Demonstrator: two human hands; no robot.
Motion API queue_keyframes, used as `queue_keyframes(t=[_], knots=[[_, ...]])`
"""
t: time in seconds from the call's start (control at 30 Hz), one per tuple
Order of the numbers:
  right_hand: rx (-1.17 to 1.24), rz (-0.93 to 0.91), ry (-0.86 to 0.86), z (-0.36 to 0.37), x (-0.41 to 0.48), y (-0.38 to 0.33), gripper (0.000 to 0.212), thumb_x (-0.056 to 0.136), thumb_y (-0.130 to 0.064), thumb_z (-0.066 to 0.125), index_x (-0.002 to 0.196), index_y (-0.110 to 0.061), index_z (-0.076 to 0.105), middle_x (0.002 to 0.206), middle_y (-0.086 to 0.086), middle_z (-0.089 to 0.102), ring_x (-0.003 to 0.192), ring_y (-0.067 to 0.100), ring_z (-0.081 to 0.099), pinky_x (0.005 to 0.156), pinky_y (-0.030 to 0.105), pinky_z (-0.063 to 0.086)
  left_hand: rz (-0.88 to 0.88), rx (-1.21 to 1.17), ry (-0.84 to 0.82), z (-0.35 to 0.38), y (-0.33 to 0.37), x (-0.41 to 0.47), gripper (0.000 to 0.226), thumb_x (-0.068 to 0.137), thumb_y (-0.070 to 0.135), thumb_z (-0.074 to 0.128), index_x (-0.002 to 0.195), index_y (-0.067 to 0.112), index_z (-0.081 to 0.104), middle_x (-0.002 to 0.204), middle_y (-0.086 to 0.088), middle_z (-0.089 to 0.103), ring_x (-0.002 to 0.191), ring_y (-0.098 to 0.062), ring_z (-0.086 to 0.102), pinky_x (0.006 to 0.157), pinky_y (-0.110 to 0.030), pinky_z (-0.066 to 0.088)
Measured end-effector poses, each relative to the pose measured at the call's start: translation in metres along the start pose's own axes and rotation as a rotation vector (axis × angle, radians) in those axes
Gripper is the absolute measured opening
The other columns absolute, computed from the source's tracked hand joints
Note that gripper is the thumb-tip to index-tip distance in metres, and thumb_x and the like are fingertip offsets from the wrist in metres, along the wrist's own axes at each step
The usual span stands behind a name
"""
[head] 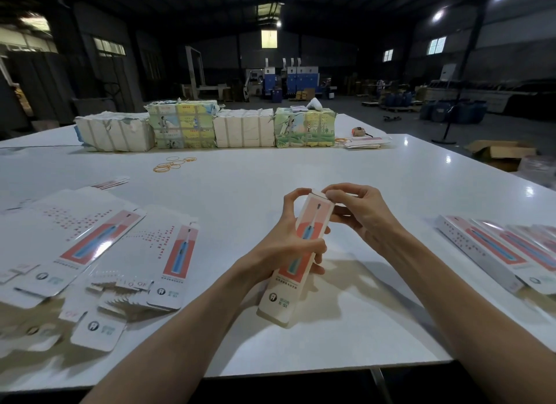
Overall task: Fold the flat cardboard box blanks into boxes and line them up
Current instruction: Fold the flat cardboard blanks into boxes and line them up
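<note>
Top-closing step, I judge: left hand [285, 244] curls round the slim white-and-coral cardboard box [281, 298] above the near glossy white table [270, 187]; right hand [364, 217] pinches its far flap. Next: tuck it, then join the right-side row of folded boxes [493, 250].

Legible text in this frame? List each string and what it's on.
"X S1" (approximate, blurred): lower end of the held box, beside a round tooth logo.
"X S1" (fainter): near end of the flat blanks.
"OP" (partial): a flap of the same blanks.
Unreadable, too small or blurred: fine print on blanks, finished boxes, wrapped bundles.
</note>
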State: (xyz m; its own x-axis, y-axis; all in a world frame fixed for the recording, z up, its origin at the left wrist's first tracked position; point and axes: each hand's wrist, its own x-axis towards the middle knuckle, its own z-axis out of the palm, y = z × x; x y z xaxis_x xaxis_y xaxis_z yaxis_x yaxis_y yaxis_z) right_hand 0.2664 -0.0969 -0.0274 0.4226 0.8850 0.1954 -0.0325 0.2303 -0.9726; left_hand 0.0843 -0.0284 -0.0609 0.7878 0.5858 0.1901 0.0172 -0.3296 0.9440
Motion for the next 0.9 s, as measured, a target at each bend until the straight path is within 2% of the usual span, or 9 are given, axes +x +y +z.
queue_keyframes(t=[0.13,0.3,0.4,0.5,0.6,0.67,0.77,0.9], knots=[[-0.041,-0.018,-0.054,-0.001,-0.003,-0.003,0.01,0.097,-0.008,0.071,0.092,-0.007,0.08,0.096,0.014,0.078,0.094,0.031,0.078,0.071,0.036,0.064,-0.002,-0.016,0.001,-0.001,-0.003,0.0,0.105,0.081,0.015,0.086,0.143,0.066,0.018,0.121,-0.008,0.06,0.081,-0.031,0.078,0.065,-0.037,0.064],[-0.047,-0.027,-0.096,-0.002,-0.004,-0.004,0.015,0.098,-0.011,0.07,0.092,-0.012,0.083,0.099,0.014,0.078,0.099,0.031,0.077,0.074,0.035,0.064,-0.005,-0.025,-0.006,-0.001,-0.003,0.001,0.101,0.081,0.017,0.086,0.142,0.065,0.022,0.122,-0.007,0.058,0.082,-0.03,0.078,0.065,-0.036,0.064],[0.004,-0.015,-0.175,-0.001,-0.005,-0.001,0.016,0.098,-0.016,0.071,0.107,-0.01,0.082,0.109,0.014,0.078,0.107,0.03,0.075,0.081,0.034,0.063,-0.035,-0.074,0.034,-0.003,0.0,0.001,0.099,0.081,0.011,0.084,0.142,0.059,0.023,0.121,-0.004,0.058,0.084,-0.026,0.079,0.065,-0.033,0.064],[-0.05,-0.07,-0.174,0.01,-0.008,0.006,0.026,0.098,-0.017,0.071,0.123,-0.009,0.074,0.115,0.009,0.078,0.109,0.028,0.075,0.086,0.036,0.063,-0.059,-0.23,0.07,-0.004,0.003,-0.001,0.102,0.076,0.006,0.086,0.143,0.056,0.026,0.127,-0.012,0.055,0.097,-0.034,0.077,0.073,-0.041,0.065],[-0.196,-0.185,-0.104,0.015,-0.012,0.009,0.026,0.098,-0.021,0.073,0.121,-0.009,0.073,0.112,0.005,0.078,0.107,0.026,0.075,0.088,0.037,0.064,-0.058,-0.315,0.063,-0.003,0.005,-0.003,0.099,0.079,0.002,0.083,0.141,0.057,0.028,0.133,-0.02,0.054,0.104,-0.042,0.075,0.082,-0.05,0.065],[-0.237,-0.215,-0.098,0.014,-0.013,0.009,0.026,0.098,-0.021,0.073,0.121,-0.008,0.074,0.112,0.006,0.078,0.106,0.025,0.075,0.09,0.039,0.063,-0.058,-0.33,0.051,-0.003,0.004,-0.004,0.101,0.08,0.0,0.083,0.142,0.057,0.028,0.134,-0.021,0.054,0.104,-0.042,0.075,0.081,-0.048,0.065],[-0.259,-0.234,-0.103,0.011,-0.014,0.008,0.026,0.097,-0.021,0.074,0.12,-0.009,0.076,0.112,0.005,0.079,0.105,0.025,0.076,0.091,0.041,0.063,-0.054,-0.352,0.04,-0.002,0.0,-0.002,0.104,0.08,-0.003,0.083,0.146,0.057,0.029,0.133,-0.019,0.054,0.108,-0.039,0.074,0.077,-0.044,0.065],[-0.243,-0.226,-0.114,0.01,-0.014,0.007,0.024,0.096,-0.021,0.074,0.117,-0.009,0.078,0.109,0.005,0.08,0.103,0.026,0.077,0.087,0.038,0.064,-0.057,-0.313,0.056,0.0,-0.001,0.0,0.103,0.07,0.006,0.087,0.144,0.054,0.034,0.131,-0.011,0.057,0.111,-0.028,0.072,0.075,-0.043,0.065]])
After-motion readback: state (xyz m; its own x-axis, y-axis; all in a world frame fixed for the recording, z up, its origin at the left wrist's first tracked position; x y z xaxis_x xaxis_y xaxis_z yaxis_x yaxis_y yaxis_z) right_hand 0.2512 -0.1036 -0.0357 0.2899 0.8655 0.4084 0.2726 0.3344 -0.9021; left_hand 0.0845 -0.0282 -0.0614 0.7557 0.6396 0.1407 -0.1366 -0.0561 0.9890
